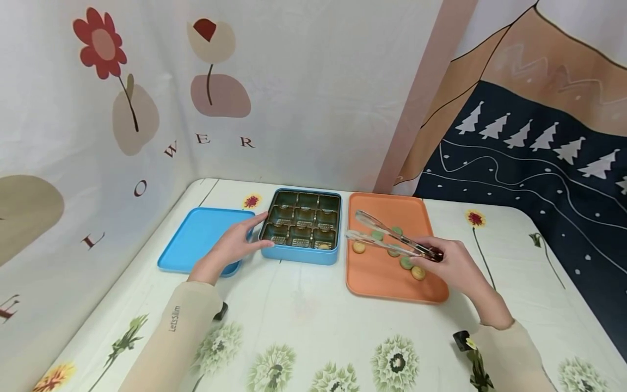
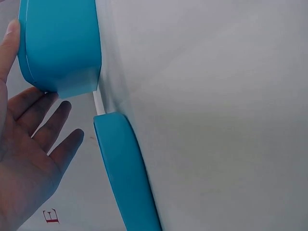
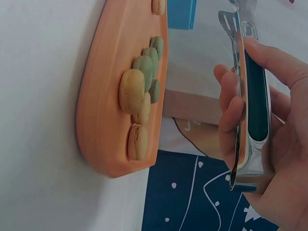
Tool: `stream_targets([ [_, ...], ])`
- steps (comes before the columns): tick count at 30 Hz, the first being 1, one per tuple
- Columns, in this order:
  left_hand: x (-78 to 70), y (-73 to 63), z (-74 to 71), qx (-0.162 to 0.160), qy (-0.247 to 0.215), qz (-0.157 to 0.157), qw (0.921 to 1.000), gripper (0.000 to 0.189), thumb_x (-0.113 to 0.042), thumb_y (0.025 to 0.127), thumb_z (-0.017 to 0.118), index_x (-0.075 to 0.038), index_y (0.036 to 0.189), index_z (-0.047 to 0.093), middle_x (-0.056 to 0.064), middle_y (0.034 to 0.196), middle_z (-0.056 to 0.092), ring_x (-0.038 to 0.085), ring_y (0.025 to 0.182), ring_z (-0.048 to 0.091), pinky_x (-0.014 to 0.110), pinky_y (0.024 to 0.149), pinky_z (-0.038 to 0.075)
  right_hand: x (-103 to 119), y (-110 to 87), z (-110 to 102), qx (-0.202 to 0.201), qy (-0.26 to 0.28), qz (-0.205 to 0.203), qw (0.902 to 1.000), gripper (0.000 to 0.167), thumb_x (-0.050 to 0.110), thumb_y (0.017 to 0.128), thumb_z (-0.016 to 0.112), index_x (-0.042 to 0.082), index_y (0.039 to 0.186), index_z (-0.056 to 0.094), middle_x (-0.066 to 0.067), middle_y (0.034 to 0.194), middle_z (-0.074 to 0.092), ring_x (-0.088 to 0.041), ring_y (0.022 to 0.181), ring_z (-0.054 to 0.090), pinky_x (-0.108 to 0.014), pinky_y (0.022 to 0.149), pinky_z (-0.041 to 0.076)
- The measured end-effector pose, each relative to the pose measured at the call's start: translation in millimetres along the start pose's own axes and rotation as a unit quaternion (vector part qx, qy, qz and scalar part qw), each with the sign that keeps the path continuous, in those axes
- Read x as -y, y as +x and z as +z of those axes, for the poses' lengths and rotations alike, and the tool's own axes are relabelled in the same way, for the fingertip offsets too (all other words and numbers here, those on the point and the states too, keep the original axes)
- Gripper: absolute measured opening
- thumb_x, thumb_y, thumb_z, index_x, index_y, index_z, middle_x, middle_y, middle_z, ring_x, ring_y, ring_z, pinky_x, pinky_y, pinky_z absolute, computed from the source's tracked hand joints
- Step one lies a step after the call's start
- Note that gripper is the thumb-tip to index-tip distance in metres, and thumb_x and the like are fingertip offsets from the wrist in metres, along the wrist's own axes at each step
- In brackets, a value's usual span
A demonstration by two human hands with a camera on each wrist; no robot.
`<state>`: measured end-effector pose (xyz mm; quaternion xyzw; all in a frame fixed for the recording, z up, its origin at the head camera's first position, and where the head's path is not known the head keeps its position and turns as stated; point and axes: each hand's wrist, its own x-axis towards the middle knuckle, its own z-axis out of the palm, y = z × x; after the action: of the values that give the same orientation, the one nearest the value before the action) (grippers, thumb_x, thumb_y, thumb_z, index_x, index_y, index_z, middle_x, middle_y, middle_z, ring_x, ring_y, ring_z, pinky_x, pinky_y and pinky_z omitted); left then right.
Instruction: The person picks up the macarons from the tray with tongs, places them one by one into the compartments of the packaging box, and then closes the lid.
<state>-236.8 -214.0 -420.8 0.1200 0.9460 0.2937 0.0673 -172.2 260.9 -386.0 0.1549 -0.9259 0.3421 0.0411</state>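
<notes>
My left hand (image 1: 234,243) rests against the near left corner of a blue box (image 1: 300,253), thumb at the front and fairly straight fingers along the left side. A clear insert with several square compartments fills the box; one pale yellow macaron (image 1: 324,246) sits in the near right compartment. My right hand (image 1: 453,263) holds metal tongs (image 3: 257,96) by their dark-inlaid handle, thumb on one arm and fingers on the other. Spread apart, the tong tips point left above an orange tray (image 1: 377,286). Green macarons (image 3: 143,67) and yellow macarons (image 3: 132,91) lie on that tray, partly hidden by the tongs.
A flat blue lid (image 1: 201,237) lies left of the box, close to my left wrist. The flower-print tablecloth (image 1: 303,310) covers the table. Printed curtains (image 1: 313,98) stand close behind the box and tray.
</notes>
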Motion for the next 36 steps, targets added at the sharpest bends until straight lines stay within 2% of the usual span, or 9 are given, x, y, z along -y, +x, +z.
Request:
stream_targets([
  [5, -0.4, -0.2, 0.1, -0.002, -0.002, 0.0, 1.0, 0.092, -0.055, 0.087, 0.07, -0.022, 0.16, 0.025, 0.017, 0.164, 0.028, 0.045, 0.149, 0.026, 0.067, 0.114, 0.031, -3, -3.6, -1, -0.012, -0.005, -0.007, 0.9999, 0.034, 0.019, 0.086, 0.08, 0.007, 0.116, 0.073, -0.001, 0.072, 0.06, -0.005, 0.063, 0.045, -0.022, 0.052, 0.038],
  [12, -0.9, -0.5, 0.8, -0.004, -0.005, -0.003, 1.0, 0.091, -0.055, 0.087, 0.07, -0.023, 0.16, 0.026, 0.017, 0.163, 0.029, 0.045, 0.149, 0.026, 0.067, 0.114, 0.032, -12, -9.3, -2, -0.027, -0.023, 0.006, 0.9994, 0.035, 0.021, 0.085, 0.081, 0.006, 0.116, 0.073, -0.003, 0.083, 0.068, -0.005, 0.066, 0.047, -0.022, 0.052, 0.04],
  [18, -0.9, -0.3, 0.2, -0.002, -0.007, -0.003, 1.0, 0.091, -0.054, 0.087, 0.07, -0.022, 0.16, 0.026, 0.017, 0.163, 0.029, 0.045, 0.149, 0.026, 0.067, 0.114, 0.031, -19, -15.8, -4, -0.038, -0.027, 0.004, 0.9989, 0.032, 0.018, 0.084, 0.081, 0.005, 0.113, 0.073, 0.001, 0.069, 0.059, -0.003, 0.06, 0.043, -0.022, 0.047, 0.037],
  [25, -0.9, -0.4, -1.3, 0.001, -0.006, 0.001, 1.0, 0.091, -0.052, 0.088, 0.07, -0.021, 0.16, 0.026, 0.018, 0.163, 0.028, 0.046, 0.148, 0.026, 0.067, 0.114, 0.031, -22, -24.1, -11, -0.035, -0.023, 0.019, 0.9989, 0.036, 0.018, 0.085, 0.08, 0.003, 0.116, 0.071, -0.009, 0.09, 0.071, -0.001, 0.068, 0.048, -0.02, 0.052, 0.042],
  [31, -1.1, -0.3, -2.0, 0.001, -0.007, 0.0, 1.0, 0.09, -0.051, 0.088, 0.071, -0.021, 0.16, 0.026, 0.018, 0.163, 0.028, 0.046, 0.149, 0.026, 0.067, 0.114, 0.031, -28, -32.5, -14, -0.043, -0.038, 0.017, 0.9982, 0.031, 0.015, 0.084, 0.081, 0.007, 0.112, 0.071, -0.001, 0.075, 0.059, -0.001, 0.062, 0.044, -0.022, 0.049, 0.037],
  [36, -0.4, 0.1, -0.9, 0.001, -0.006, 0.003, 1.0, 0.091, -0.053, 0.087, 0.071, -0.021, 0.16, 0.025, 0.017, 0.163, 0.028, 0.045, 0.149, 0.026, 0.067, 0.114, 0.031, -35, -40.5, -19, -0.047, -0.046, 0.02, 0.9977, 0.028, 0.013, 0.084, 0.079, 0.008, 0.111, 0.071, 0.003, 0.072, 0.054, -0.002, 0.062, 0.041, -0.022, 0.05, 0.034],
])
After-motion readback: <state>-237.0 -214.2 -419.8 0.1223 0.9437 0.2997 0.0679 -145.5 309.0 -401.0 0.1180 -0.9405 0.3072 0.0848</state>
